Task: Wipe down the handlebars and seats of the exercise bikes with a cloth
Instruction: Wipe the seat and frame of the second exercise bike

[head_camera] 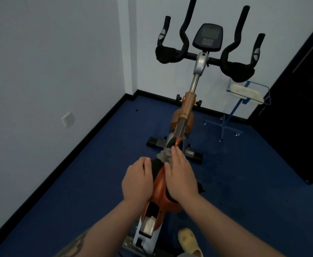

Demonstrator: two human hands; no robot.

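Seat (163, 184) of orange exercise bike (186, 110) sits near centre, nose pointing away twd handlebars (204, 56). Left hand (136, 179) lies on seat's left flank, fingers curled round its edge, gripping it. Right hand (179, 173) lies over seat's right side w/ fingers fairly straight, pressing grey cloth (164, 154) onto the black front part; cloth bunches out beyond fingertips, just short of seat nose. Handlebars far, up top, w/ console (207, 37) between the uprights. Blue carpet (77, 182) below. Blue wire stand (231, 115) far right holds pale tray (247, 93). Wall socket (67, 118) left. Yellow shoe (188, 240) near, bottom right of bike.
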